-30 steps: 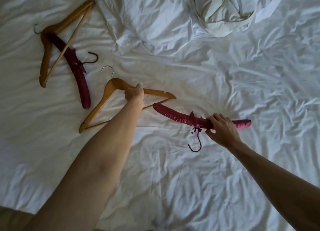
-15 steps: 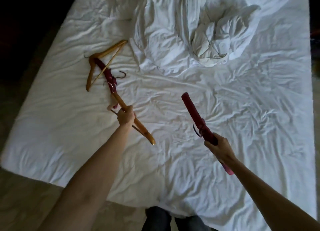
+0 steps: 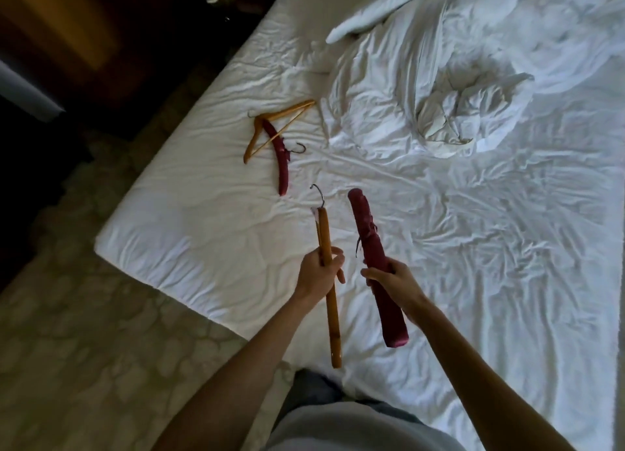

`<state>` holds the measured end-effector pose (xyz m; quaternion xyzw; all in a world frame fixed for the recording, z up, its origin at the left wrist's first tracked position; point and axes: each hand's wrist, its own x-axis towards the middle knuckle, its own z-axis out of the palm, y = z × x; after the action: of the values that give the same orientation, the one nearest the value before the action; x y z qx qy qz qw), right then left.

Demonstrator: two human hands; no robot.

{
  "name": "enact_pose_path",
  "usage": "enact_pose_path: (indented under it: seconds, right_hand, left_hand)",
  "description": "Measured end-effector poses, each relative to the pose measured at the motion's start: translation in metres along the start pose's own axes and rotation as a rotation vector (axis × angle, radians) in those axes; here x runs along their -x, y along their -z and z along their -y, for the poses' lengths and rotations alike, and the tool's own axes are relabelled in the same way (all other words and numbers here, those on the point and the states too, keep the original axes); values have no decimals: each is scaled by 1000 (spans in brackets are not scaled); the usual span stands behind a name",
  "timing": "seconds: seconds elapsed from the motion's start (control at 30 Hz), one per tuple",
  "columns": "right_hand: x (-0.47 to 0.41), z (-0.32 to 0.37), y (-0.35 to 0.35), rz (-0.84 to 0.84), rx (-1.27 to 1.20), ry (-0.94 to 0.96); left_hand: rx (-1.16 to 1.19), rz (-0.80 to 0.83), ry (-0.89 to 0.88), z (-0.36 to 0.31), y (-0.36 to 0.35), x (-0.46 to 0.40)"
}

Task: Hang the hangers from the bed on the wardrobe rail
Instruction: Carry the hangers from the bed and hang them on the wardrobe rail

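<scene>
The head camera looks down from above at a person standing at the near edge of a bed (image 3: 209, 234) covered in a wrinkled white sheet. Both bare forearms reach forward into the middle of the picture, above the mattress.

The left hand (image 3: 319, 274) is closed in a fist around a wooden hanger (image 3: 329, 301), gripping it partway along its length. The hanger is seen almost edge-on, so it looks like a long stick pointing away from the person, with its metal hook at the far end and its lower end hanging near the bed's edge.

The right hand (image 3: 392, 281) is wrapped around a dark red padded hanger (image 3: 370, 247), thumb and fingers curled over its middle. This hanger also points away from the person, lying nearly parallel to the wooden one and just beside it, the two apart. A thin ribbon or hook hangs at its side; which one is hard to tell.

Farther away, two more hangers lie on the sheet near the bed's left edge: a second wooden hanger (image 3: 267, 132) resting across the top of a second red padded hanger (image 3: 281, 166), the two touching.

A crumpled white duvet (image 3: 456, 112) is bunched at the far right of the bed. A patterned carpet (image 3: 84, 332) covers the floor to the left, and the room beyond is dark.
</scene>
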<state>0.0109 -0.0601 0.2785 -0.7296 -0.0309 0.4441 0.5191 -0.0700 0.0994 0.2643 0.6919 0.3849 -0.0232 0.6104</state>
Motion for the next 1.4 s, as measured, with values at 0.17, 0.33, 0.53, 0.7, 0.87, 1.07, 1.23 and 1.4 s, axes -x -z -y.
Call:
enact_pose_path:
  seconds: [0.17, 0.33, 0.53, 0.7, 0.87, 1.07, 1.23, 1.4]
  right_hand:
    - [42, 0, -27, 96, 70, 83]
    - [59, -3, -71, 198, 244, 186]
    - [77, 8, -169, 386, 503, 341]
    - [95, 13, -270, 555, 650, 416]
    - [108, 20, -380, 682, 717, 475]
    - [114, 35, -521, 738, 789, 513]
    - [129, 56, -634, 799, 782, 528]
    - [133, 72, -727, 839, 771, 514]
  left_hand:
    - [24, -113, -21, 11, 14, 64]
    - [119, -297, 1, 31, 45, 120]
    - [275, -534, 79, 81, 106, 191]
    - [371, -719, 160, 136, 171, 240]
    - [504, -807, 145, 182, 250, 277]
    - [524, -881, 133, 227, 370, 302]
    - [530, -948, 91, 251, 476, 323]
    - [526, -1013, 70, 274, 577, 327]
